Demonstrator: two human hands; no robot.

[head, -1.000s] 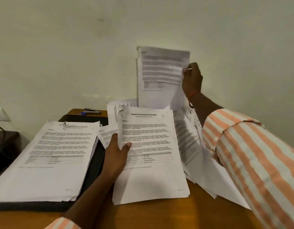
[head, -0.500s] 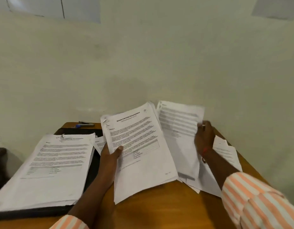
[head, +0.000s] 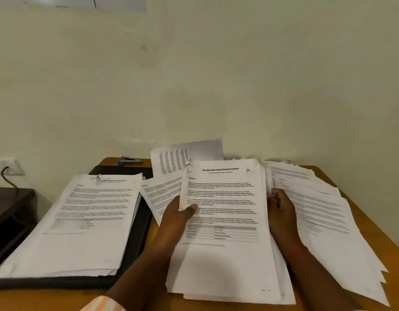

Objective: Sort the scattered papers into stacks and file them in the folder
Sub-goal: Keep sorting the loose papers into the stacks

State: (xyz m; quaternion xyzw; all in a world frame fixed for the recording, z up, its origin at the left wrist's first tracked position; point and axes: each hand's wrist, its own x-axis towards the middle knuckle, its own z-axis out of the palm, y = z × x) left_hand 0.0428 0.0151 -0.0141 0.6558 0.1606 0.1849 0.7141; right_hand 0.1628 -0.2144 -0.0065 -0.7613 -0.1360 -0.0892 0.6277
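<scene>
Left hand (head: 176, 218) grips the left edge of a white printed paper stack (head: 223, 261), thumb on top; right hand (head: 281, 212) curls round its right edge. The stack rests on the brown wooden table (head: 48, 299). To the left, a second white paper pile (head: 82, 221) lies on the open black folder (head: 138, 239). To the right are loose fanned sheets (head: 324, 221).

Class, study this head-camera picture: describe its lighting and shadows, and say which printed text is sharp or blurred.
Head view: dim, yellowish light, no glare; a soft shadow crosses the lower part of the white printed paper stack gripped by the left hand and right hand. Head view: its bold title reads clearly, body text smears; the white paper pile on the black folder is blurrier.
</scene>
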